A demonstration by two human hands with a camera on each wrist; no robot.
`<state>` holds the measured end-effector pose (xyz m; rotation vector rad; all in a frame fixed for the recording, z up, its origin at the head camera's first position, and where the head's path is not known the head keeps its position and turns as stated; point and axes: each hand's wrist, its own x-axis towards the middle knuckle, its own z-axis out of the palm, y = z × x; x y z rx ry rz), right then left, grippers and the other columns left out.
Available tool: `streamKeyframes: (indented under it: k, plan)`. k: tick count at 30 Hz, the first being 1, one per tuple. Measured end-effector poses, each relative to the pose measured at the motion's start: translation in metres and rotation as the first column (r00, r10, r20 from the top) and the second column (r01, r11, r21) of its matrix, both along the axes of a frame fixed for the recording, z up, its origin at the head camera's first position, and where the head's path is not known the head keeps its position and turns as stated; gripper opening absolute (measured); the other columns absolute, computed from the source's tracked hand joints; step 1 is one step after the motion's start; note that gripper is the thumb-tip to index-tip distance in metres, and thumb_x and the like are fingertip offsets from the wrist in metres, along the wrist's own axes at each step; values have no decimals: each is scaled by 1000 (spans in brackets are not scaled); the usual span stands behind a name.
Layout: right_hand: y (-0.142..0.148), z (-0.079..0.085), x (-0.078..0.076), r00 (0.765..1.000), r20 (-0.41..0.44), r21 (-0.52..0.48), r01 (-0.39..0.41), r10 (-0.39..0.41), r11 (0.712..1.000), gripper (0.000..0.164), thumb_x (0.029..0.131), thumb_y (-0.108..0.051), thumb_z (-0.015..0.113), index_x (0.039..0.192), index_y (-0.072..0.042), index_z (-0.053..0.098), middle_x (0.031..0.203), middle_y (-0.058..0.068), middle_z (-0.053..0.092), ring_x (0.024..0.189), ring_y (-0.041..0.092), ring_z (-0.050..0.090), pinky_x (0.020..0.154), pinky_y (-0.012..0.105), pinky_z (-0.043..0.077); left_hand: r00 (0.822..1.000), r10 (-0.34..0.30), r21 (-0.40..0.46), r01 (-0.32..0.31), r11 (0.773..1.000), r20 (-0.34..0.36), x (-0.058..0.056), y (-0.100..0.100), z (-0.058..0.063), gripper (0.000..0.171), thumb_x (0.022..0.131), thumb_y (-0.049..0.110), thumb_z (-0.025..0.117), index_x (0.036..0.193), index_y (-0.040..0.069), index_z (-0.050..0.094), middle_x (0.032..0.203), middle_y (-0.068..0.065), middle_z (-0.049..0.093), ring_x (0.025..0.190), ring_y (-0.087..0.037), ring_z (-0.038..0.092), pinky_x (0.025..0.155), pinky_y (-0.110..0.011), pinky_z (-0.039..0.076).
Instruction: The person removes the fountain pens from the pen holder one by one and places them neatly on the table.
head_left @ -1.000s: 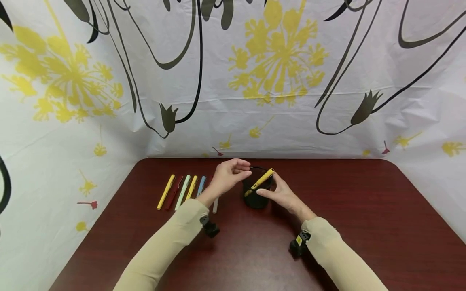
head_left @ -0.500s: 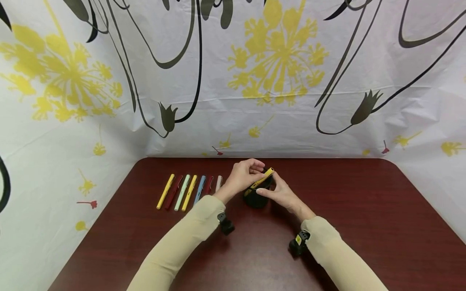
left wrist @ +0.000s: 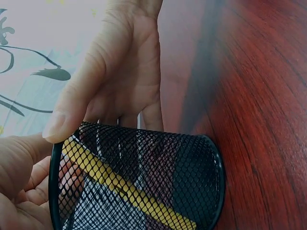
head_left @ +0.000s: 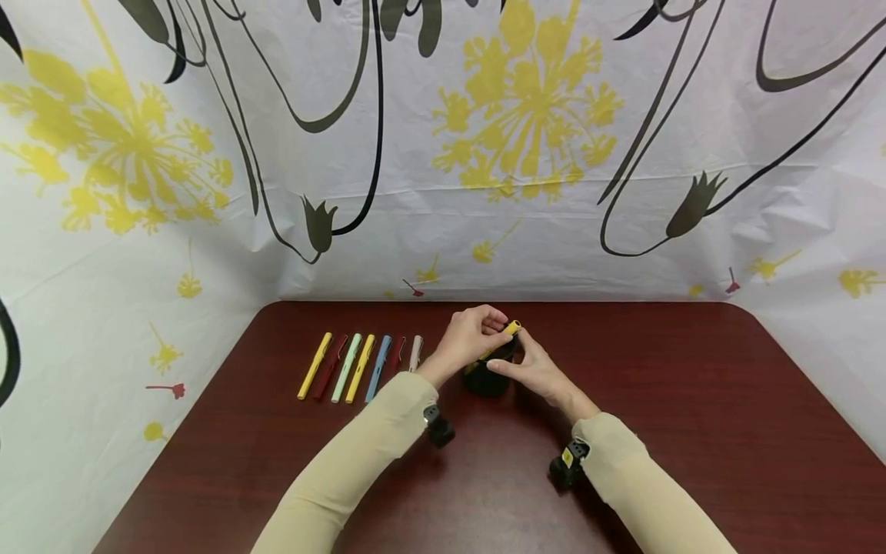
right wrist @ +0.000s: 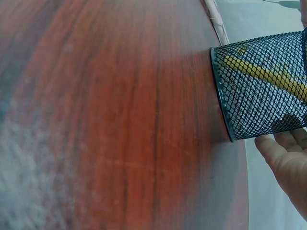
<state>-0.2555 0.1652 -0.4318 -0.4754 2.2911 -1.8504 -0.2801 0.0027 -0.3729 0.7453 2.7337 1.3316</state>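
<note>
A black mesh pen holder (head_left: pixel 486 383) stands upright on the table, one yellow pen (right wrist: pixel 264 73) leaning inside it. My right hand (head_left: pixel 540 373) holds the holder from the right, thumb at the front and fingers curved along the side. From the left, my left hand (head_left: pixel 471 338) reaches over the rim. Its thumb (left wrist: pixel 60 125) lies right at the rim and covers the pen's upper end, with fingers on the far side. Whether they pinch the pen I cannot tell.
Left of the holder, several pens lie side by side on the dark red table (head_left: pixel 657 400): yellow, dark red (head_left: pixel 330 367), mint green (head_left: pixel 346 368), yellow, blue (head_left: pixel 378 369), dark red, pale pink (head_left: pixel 415 352). A patterned white cloth (head_left: pixel 443 254) hangs behind the table.
My left hand has moved right, from beside the holder to over its rim, its thumb now at the pen's end. The right hand and the holder have stayed in place.
</note>
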Motion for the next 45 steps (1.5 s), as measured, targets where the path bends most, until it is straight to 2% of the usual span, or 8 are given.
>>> streamKeyframes:
  k: [11,18,23,26,31,36,41,45]
  plan:
    - [0,-3,-1,999,-38,-11,-8,8,1000,85,87,-21,68,151,-8,13,155,14,17,142,32,18,110,56,22,997,50,-83,-54,995,-52,3,9,-2,21,86,19,71,105,10,66,100,-2,68,88,-12,65,75,-19,52]
    - [0,-2,-2,999,-37,9,0,1,1000,82,87,-19,67,150,-8,15,154,14,20,140,32,21,109,56,24,993,66,-90,-75,993,-93,3,9,-3,16,87,19,69,101,12,66,97,1,68,87,-10,65,74,-18,52]
    - [1,-2,-1,1000,-27,38,5,-4,999,85,87,-23,68,151,-7,13,155,15,14,143,33,13,110,59,20,990,78,-68,-87,994,-116,4,8,-4,15,87,19,69,100,13,66,96,1,68,87,-10,65,74,-19,52]
    - [0,-2,-1,999,-33,27,3,-2,1000,81,87,-22,68,149,-8,19,153,16,22,140,35,21,108,57,25,987,86,-42,-93,995,-138,4,6,-3,15,87,19,69,100,13,66,95,1,68,86,-10,65,74,-18,52]
    - [0,-2,-2,999,-52,-11,-10,10,1000,69,86,-16,69,142,-7,30,141,16,39,127,39,41,98,44,41,979,101,28,-98,995,-176,3,3,-1,17,87,18,69,102,11,66,96,-2,68,85,-12,66,74,-18,52]
    - [-1,-2,-1,999,-51,11,16,-16,1000,70,85,-18,70,142,-8,30,142,15,39,130,35,38,101,47,37,975,141,127,-120,985,-173,1,-3,3,22,88,22,67,106,10,65,98,-4,68,87,-15,66,72,-20,53]
    - [-1,-3,-2,998,-60,19,20,-18,1000,71,86,-17,70,143,-7,29,141,18,39,129,36,41,100,48,38,964,202,248,-156,956,-172,1,-11,12,23,88,22,67,106,8,66,98,-7,69,87,-17,66,71,-22,54]
    - [-2,-4,-2,998,-65,-8,21,-22,1000,69,85,-14,70,142,-5,30,139,20,41,126,38,43,99,45,39,963,237,358,-178,917,-128,1,-19,19,23,87,21,68,106,8,66,99,-8,69,86,-20,66,68,-22,54]
